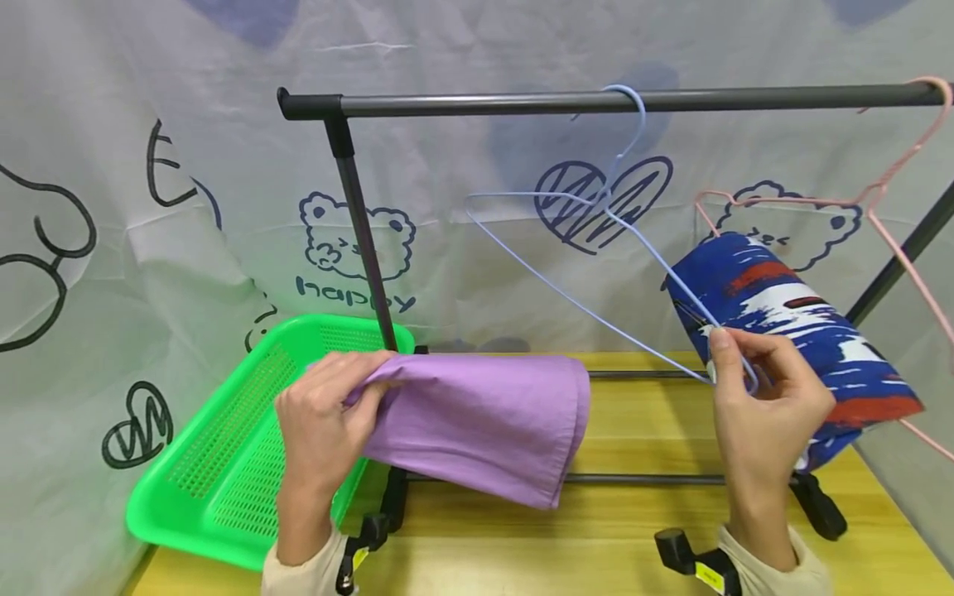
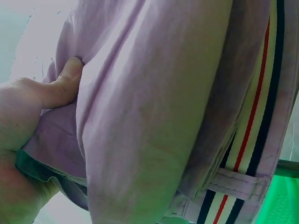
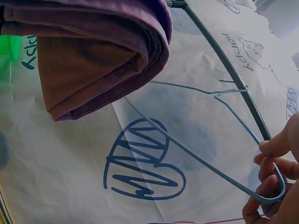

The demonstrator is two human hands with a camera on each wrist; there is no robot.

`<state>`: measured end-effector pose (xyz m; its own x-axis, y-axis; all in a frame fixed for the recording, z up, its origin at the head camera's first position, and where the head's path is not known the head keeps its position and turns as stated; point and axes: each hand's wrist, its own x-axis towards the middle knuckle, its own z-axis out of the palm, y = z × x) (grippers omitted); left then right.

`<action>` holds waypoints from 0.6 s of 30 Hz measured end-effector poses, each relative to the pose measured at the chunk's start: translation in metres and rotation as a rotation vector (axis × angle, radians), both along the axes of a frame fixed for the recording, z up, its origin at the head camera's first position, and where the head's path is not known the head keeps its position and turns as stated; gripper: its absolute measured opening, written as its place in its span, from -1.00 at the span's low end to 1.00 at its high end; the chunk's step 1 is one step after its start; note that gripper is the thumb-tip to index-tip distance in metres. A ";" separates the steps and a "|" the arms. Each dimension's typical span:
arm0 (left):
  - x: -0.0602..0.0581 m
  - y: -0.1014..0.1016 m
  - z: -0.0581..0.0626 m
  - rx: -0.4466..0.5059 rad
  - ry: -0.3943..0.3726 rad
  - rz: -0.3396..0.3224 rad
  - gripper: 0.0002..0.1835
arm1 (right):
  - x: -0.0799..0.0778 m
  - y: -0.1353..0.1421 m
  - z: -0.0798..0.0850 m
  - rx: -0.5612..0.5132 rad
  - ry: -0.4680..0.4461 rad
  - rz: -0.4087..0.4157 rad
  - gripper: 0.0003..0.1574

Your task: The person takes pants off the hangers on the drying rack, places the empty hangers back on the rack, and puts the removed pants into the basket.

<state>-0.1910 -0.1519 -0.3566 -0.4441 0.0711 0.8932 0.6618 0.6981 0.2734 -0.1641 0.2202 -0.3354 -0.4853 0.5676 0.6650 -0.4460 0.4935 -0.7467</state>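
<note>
My left hand (image 1: 328,410) grips a folded pair of purple pants (image 1: 484,418) by its left edge, the thumb (image 2: 70,79) pressed into the cloth. In the left wrist view a striped belt (image 2: 254,93) runs through a belt loop on the pants. My right hand (image 1: 771,406) pinches the lower right corner of a light blue hanger (image 1: 551,285) between thumb and fingers. The hanger's hook hangs on a dark rail (image 1: 477,103), and its frame is tilted. The folded pants (image 3: 103,56) are held beside the hanger, in front of its lower left part.
A green basket (image 1: 171,488) stands at the left behind my left hand. Blue, white and red patterned cloth (image 1: 790,314) hangs over a pink hanger (image 1: 805,200) at the right. The rack's lower bars (image 1: 641,479) run above the wooden table (image 1: 522,563).
</note>
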 end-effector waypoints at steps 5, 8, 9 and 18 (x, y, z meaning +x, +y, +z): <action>-0.001 0.000 0.000 -0.004 -0.004 0.001 -0.84 | 0.004 -0.002 -0.003 0.031 0.009 0.014 -0.76; -0.001 -0.001 0.000 -0.020 -0.009 0.004 -0.84 | 0.008 -0.003 -0.005 0.060 0.018 0.017 -0.74; -0.001 -0.001 0.000 -0.022 -0.008 0.004 -0.83 | 0.009 -0.003 -0.006 0.072 0.021 0.015 -0.72; -0.001 -0.002 -0.001 -0.035 -0.017 0.004 -0.80 | 0.021 -0.027 0.013 0.137 0.171 -0.157 -0.57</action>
<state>-0.1922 -0.1535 -0.3577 -0.4596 0.1009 0.8824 0.6547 0.7098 0.2598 -0.1431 0.1936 -0.3226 -0.2720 0.5257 0.8060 -0.4701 0.6582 -0.5880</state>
